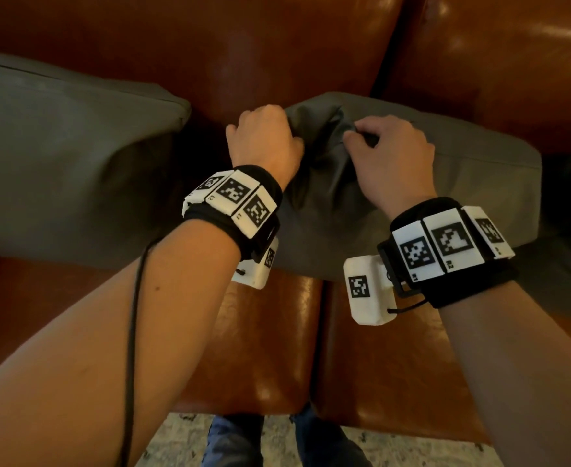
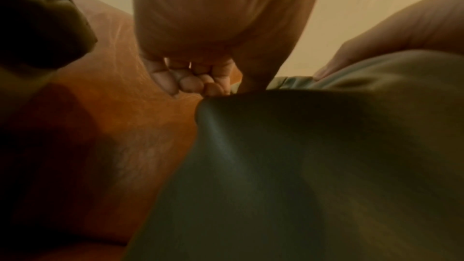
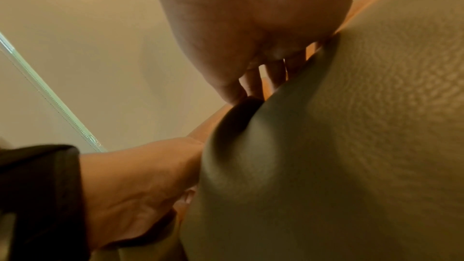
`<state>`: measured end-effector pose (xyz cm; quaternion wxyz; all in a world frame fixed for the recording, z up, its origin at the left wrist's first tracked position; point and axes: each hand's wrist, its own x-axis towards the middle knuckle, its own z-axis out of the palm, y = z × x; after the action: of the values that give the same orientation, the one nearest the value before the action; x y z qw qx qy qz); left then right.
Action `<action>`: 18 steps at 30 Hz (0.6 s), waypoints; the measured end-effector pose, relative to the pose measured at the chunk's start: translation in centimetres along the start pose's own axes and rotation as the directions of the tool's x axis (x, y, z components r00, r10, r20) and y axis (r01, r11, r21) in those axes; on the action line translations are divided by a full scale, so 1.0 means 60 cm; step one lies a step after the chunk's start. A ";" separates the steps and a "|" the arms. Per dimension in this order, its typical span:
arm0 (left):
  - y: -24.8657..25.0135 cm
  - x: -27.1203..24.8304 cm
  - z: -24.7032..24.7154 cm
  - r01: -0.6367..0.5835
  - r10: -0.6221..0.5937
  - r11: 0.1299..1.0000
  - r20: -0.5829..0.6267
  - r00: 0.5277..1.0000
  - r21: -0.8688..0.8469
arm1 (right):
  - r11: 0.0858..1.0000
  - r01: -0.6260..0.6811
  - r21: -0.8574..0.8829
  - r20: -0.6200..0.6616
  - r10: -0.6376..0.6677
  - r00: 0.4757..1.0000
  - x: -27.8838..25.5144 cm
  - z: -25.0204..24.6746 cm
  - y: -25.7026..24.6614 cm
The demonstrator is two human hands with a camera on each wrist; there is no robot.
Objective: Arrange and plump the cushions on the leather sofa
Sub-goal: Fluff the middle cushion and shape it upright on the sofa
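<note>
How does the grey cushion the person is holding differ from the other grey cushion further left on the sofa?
The held cushion is gripped at its top by the left hand and right hand, its fabric bunched and creased between them; the left cushion is untouched, smooth and boxy. Both are grey-green and rest against the brown leather sofa.

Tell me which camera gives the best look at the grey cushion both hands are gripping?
The head view: it shows the whole grey cushion on the leather sofa, with the left hand and right hand bunching its fabric. Both wrist views show only a blurred close-up of fabric by the fingers.
</note>
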<state>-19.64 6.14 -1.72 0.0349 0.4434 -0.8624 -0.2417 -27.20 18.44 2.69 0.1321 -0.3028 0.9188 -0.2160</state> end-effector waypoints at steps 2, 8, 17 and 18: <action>0.000 -0.006 -0.005 -0.035 0.035 0.997 -0.011 0.999 -0.071 | 1.000 -0.003 -0.001 -0.004 0.003 1.000 -0.001 -0.001 0.002; -0.028 0.003 -0.036 -0.113 0.097 0.918 -0.061 0.993 -0.380 | 1.000 0.008 -0.006 -0.013 -0.008 1.000 -0.006 -0.001 0.014; -0.035 -0.013 -0.020 0.034 -0.009 0.776 0.044 0.999 -0.630 | 0.999 0.042 0.023 -0.042 -0.041 0.998 -0.009 0.004 0.018; -0.037 -0.005 -0.030 0.052 -0.001 0.775 0.081 0.997 -0.630 | 0.999 0.048 0.022 -0.043 -0.047 0.998 -0.009 0.003 0.019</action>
<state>-17.33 4.57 -1.06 0.1455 0.4085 -0.7258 -0.5340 -27.25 19.56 2.04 0.1108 -0.3183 0.9114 -0.2362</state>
